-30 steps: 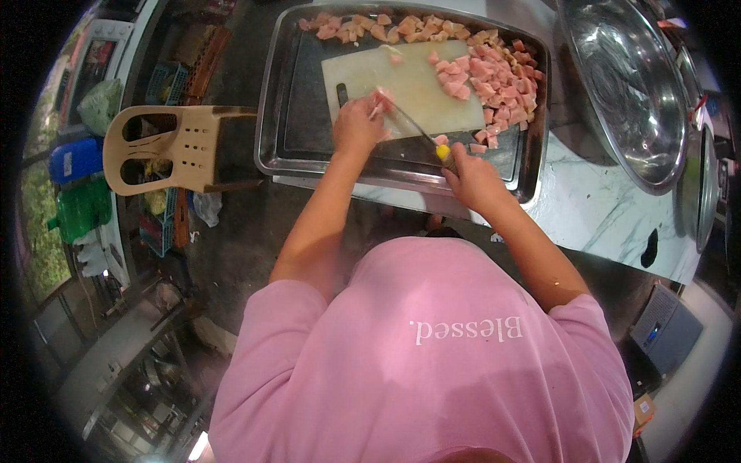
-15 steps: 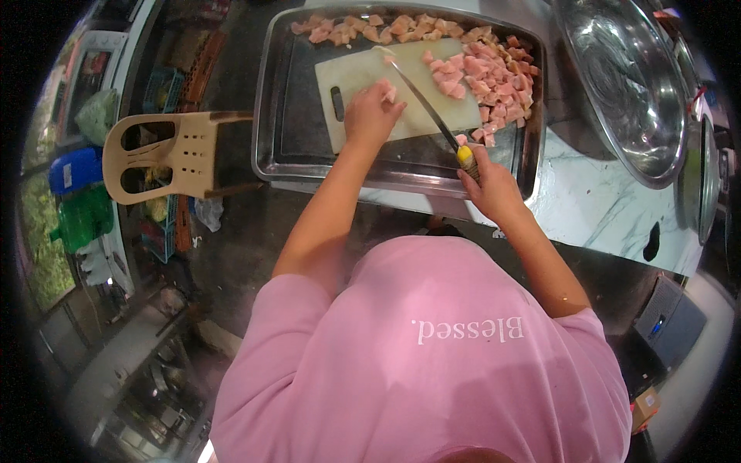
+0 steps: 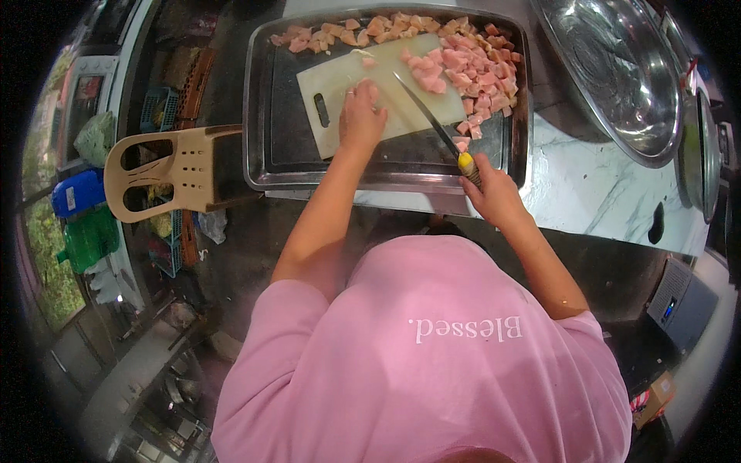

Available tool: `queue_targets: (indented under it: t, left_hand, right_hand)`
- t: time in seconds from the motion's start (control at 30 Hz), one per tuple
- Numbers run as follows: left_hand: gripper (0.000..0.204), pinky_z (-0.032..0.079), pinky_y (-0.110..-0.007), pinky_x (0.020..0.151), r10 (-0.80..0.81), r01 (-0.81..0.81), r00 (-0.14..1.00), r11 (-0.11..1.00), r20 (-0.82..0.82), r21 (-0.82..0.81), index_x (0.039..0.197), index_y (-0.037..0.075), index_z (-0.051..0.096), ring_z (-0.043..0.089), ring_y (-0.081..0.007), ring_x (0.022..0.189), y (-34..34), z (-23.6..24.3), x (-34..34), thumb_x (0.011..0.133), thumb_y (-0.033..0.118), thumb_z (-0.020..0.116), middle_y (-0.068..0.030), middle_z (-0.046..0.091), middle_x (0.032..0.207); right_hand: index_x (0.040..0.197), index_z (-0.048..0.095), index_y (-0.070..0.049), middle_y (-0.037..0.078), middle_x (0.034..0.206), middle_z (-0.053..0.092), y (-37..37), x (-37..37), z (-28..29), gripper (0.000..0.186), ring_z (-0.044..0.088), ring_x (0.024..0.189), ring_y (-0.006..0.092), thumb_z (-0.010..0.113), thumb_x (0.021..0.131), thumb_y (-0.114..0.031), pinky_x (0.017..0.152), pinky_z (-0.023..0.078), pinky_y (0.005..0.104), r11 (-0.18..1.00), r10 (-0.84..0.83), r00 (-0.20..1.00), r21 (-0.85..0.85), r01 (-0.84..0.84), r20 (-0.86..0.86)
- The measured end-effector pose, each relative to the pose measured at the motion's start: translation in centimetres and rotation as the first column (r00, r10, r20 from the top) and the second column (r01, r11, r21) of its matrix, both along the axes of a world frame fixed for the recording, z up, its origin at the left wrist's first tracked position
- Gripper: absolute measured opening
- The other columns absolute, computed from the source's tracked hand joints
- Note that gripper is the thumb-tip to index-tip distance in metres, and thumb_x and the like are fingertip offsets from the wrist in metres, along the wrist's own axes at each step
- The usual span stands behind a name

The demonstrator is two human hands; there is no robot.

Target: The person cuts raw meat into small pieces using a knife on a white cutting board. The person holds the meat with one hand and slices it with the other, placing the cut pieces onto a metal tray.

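Observation:
My left hand (image 3: pixel 361 122) is over the white cutting board (image 3: pixel 328 139), its fingers curled around what looks like a small pink piece of raw meat (image 3: pixel 373 94). In my right hand (image 3: pixel 495 191) is a knife (image 3: pixel 424 108) with a yellow-and-dark handle. Its dark blade slants up and left across the board, apart from my left fingers. Cubes of raw pink meat (image 3: pixel 478 65) are heaped over the board's right side and beyond it. A small scrap (image 3: pixel 368 59) lies past my left fingertips.
The board sits in a large metal tray (image 3: pixel 252 116), with a row of paler meat pieces (image 3: pixel 378 28) along its far side. A big steel basin (image 3: pixel 629 85) stands right on the marble-patterned table (image 3: pixel 594 189). A beige plastic chair (image 3: pixel 166 174) is at left.
The knife has shifted slightly right over the board, its tip farther from my left fingers. My left hand stays near the same spot on the board. The whole view has turned a little.

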State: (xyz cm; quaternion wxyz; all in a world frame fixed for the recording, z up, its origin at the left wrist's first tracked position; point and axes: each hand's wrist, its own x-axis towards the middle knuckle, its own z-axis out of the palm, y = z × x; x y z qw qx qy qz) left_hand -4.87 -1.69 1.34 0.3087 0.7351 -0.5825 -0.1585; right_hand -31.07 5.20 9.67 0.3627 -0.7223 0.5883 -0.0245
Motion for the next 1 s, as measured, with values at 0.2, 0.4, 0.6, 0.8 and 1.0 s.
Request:
queue_targets:
  t: [0.2, 0.4, 0.6, 0.8, 1.0]
  left_hand:
    - [0.027, 0.049, -0.044, 0.082, -0.161, 0.107, 0.964, 0.964, 0.213, 0.242, 0.108, 0.01, 0.065, 0.06, -0.035, 0.098, -1.9, 1.8, 2.5, 0.084, 0.02, 0.066, -0.0148, 0.061, 0.1]
    - [0.019, 0.049, -0.043, 0.083, -0.309, 0.283, 0.803, 0.95, 0.51, 0.131, 0.096, 0.008, 0.07, 0.059, -0.0314, 0.099, -2.6, 1.1, 1.4, 0.08, 0.018, 0.069, -0.0143, 0.062, 0.092]
    - [0.013, 0.049, -0.041, 0.078, -0.125, 0.21, 0.951, 0.932, -0.284, 0.294, 0.09, 0.004, 0.069, 0.064, -0.0314, 0.087, -3.9, 2.4, -0.1, 0.078, 0.01, 0.068, -0.0143, 0.067, 0.087]
    - [0.012, 0.049, -0.043, 0.077, -0.186, 0.187, 0.981, 0.982, -0.047, 0.029, 0.087, 0.0, 0.066, 0.062, -0.0348, 0.087, -1.0, -0.5, -1.3, 0.078, 0.008, 0.068, -0.0174, 0.066, 0.086]
    - [0.009, 0.05, -0.047, 0.076, -0.169, 0.17, 0.985, 0.979, -0.02, 0.116, 0.085, 0.002, 0.066, 0.062, -0.0399, 0.086, -0.7, -0.5, -1.3, 0.081, 0.01, 0.064, -0.0205, 0.065, 0.091]
  right_hand:
    - [0.112, 0.044, -0.007, 0.026, 0.083, 0.064, 0.3, -0.6, -0.3, 0.035, 0.061, 0.082, 0.0479, 0.064, 0.088, -0.024, 0.069, 0.047, 0.0527, 1.0, -0.014, 1.0, -0.001, 0.014, 0.009]
    - [0.111, 0.044, -0.007, 0.026, 0.084, 0.064, 0.6, -0.9, -0.4, 0.036, 0.061, 0.083, 0.0477, 0.064, 0.087, -0.024, 0.069, 0.047, 0.053, 0.999, -0.033, 0.999, 0.017, 0.033, 0.027]
    - [0.111, 0.044, -0.007, 0.026, 0.084, 0.064, 0.6, -1.4, -0.3, 0.035, 0.061, 0.083, 0.0479, 0.063, 0.087, -0.023, 0.069, 0.047, 0.0537, 0.998, -0.062, 0.998, 0.02, 0.062, 0.028]
    - [0.11, 0.042, -0.006, 0.026, 0.081, 0.065, 0.9, -1.2, -0.3, 0.036, 0.064, 0.078, 0.0459, 0.062, 0.088, -0.025, 0.067, 0.05, 0.0537, 1.0, 0.007, 1.0, -0.016, -0.007, 0.015]
    - [0.112, 0.042, -0.006, 0.025, 0.083, 0.066, 1.6, -0.9, -1.0, 0.036, 0.065, 0.079, 0.0441, 0.061, 0.088, -0.024, 0.069, 0.051, 0.0538, 0.998, 0.061, 0.997, 0.005, -0.061, -0.038]
